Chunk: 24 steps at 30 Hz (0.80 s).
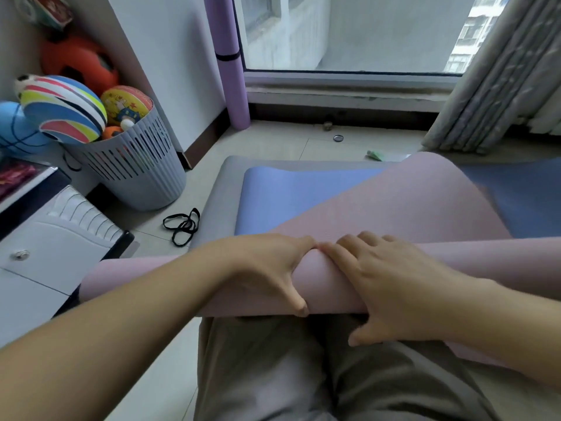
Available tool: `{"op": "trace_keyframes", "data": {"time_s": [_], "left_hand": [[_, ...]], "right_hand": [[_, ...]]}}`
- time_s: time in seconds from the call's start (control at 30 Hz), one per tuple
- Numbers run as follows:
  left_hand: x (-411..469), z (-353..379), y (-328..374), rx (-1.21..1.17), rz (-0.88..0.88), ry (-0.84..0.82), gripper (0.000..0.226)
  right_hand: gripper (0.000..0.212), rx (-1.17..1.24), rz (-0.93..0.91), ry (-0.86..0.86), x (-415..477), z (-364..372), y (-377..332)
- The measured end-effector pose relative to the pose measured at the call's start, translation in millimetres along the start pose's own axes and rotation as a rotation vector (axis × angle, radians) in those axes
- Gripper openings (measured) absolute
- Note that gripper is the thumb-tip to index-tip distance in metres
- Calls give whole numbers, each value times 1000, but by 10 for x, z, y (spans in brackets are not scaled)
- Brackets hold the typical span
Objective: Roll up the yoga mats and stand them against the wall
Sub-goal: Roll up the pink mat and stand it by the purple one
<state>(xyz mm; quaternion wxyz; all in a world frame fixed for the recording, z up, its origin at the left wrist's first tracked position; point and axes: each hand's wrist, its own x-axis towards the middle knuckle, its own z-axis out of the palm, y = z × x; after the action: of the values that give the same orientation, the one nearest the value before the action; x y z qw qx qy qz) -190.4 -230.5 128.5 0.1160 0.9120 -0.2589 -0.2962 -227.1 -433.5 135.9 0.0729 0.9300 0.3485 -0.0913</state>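
A pink yoga mat [394, 208] lies partly rolled across my lap, its roll running left to right and its loose end spread out ahead. My left hand [273, 268] grips the roll, fingers over the top and thumb underneath. Beside it, my right hand [385, 278] curls over the same roll, thumb below. Under the pink mat lie a blue mat [288, 196] and a grey mat [218, 202], both flat on the floor. A purple mat [230, 71], rolled and banded, stands upright in the corner against the wall.
Black elastic bands [182, 224] lie on the tiled floor left of the mats. A grey basket [136, 165] full of balls stands at the left wall, with a white cabinet [51, 253] nearer me. A window [349, 34] and a curtain [491, 86] are ahead.
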Motion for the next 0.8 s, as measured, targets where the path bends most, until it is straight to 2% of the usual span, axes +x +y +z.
{"op": "trace_keyframes", "data": {"time_s": [0.07, 0.13, 0.2, 0.23, 0.3, 0.33, 0.43, 0.47, 0.6, 0.73, 0.8], "left_hand": [[45, -76, -13, -37, -38, -41, 74], [36, -31, 35, 77, -31, 129, 76], [10, 129, 129, 397, 21, 354, 91], [5, 226, 161, 485, 34, 422, 96], [31, 314, 164, 524, -21, 460, 96], [53, 308, 143, 516, -32, 478, 94], [83, 239, 71, 467, -19, 503, 92], [73, 227, 57, 449, -18, 497, 91], [2, 80, 19, 470, -10, 507, 87], [-166, -371, 131, 623, 1, 691, 84], [-251, -499, 230, 688, -5, 750, 85]], "right_hand": [[102, 25, 39, -20, 48, 47, -20], [90, 163, 90, -41, 172, 22, 78], [84, 291, 112, -128, 325, -56, 247], [84, 342, 121, -193, 395, -89, 305], [86, 390, 124, -270, 484, -91, 339], [88, 367, 140, -252, 484, -72, 325], [101, 22, 152, 15, 340, 85, 200], [99, -53, 130, 113, 289, 168, 151], [73, 69, 106, 428, 254, 290, 183], [67, 41, 105, 679, 342, -87, 329], [68, 22, 99, 711, 313, -221, 372]]}}
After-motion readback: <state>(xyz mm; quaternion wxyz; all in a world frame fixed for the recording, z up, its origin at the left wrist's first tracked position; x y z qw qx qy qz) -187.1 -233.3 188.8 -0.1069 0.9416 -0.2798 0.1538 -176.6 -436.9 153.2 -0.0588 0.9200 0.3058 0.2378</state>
